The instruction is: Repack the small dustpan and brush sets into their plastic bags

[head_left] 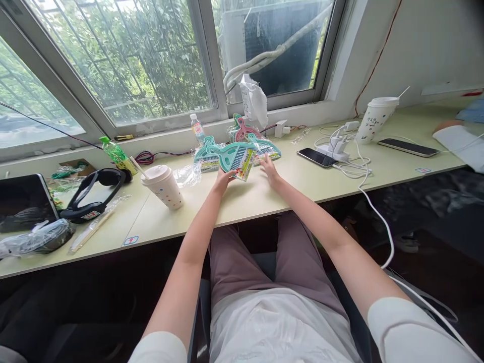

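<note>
My left hand (223, 180) is closed on the lower edge of a teal plastic dustpan set (231, 155) with a printed label, holding it tilted just above the pale desk (264, 194). My right hand (269, 169) lies flat with fingers stretched out, touching a clear-wrapped teal set (266, 147) on the desk. A pink set (244, 130) and another teal set (206, 151) lie behind them, partly hidden by the held one.
A dotted paper cup (165, 186) stands left of my hands, with headphones (94, 194), a tablet (23, 201) and a green bottle (116, 154) further left. Two phones (316, 157), a charger with white cables (338, 148) and a lidded cup (376, 118) sit to the right. Another person's sleeve (459, 143) rests far right.
</note>
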The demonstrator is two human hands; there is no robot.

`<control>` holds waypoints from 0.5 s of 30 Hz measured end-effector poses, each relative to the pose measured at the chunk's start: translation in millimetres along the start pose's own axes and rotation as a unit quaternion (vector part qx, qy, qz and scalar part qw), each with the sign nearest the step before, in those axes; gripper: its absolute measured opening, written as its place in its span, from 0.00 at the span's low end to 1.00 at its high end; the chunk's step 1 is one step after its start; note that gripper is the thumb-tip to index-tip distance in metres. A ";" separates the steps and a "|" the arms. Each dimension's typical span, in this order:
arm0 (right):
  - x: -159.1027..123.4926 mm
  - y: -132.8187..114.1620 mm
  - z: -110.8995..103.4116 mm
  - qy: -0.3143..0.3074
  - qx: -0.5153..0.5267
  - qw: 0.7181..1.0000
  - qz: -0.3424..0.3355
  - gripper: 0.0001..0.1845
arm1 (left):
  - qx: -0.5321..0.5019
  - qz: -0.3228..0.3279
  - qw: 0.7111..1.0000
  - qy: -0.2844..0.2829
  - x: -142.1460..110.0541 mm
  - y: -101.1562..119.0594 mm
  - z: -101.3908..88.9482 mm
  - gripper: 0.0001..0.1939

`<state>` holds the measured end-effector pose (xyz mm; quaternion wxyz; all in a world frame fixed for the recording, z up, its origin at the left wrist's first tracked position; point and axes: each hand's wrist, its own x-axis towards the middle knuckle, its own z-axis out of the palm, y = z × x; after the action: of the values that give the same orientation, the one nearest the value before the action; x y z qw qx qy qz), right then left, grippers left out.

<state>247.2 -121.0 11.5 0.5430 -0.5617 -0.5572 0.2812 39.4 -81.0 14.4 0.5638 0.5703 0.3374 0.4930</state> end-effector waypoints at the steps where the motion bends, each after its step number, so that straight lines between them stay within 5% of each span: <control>1: -1.0 0.2 1.4 -0.051 0.078 0.995 0.040 0.28 | 0.000 -0.002 1.000 -0.003 0.6 -0.7 -1.0 0.41; 5: -6.5 3.0 8.3 -0.154 0.268 0.948 0.070 0.27 | 0.011 -0.003 0.999 -0.033 1.1 -1.2 -3.7 0.43; 10: -7.2 8.1 6.0 -0.087 0.286 0.949 0.097 0.21 | 0.046 -0.005 0.995 -0.088 -2.8 2.9 -1.2 0.45; 15: -6.5 8.2 3.0 -0.085 0.288 0.948 0.102 0.20 | 0.050 -0.005 0.993 -0.104 -7.3 6.3 1.8 0.42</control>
<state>245.6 -124.4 1.3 0.6012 -0.4089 -0.4362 0.5301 37.9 -89.3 19.5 0.5692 0.6441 0.3036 0.4110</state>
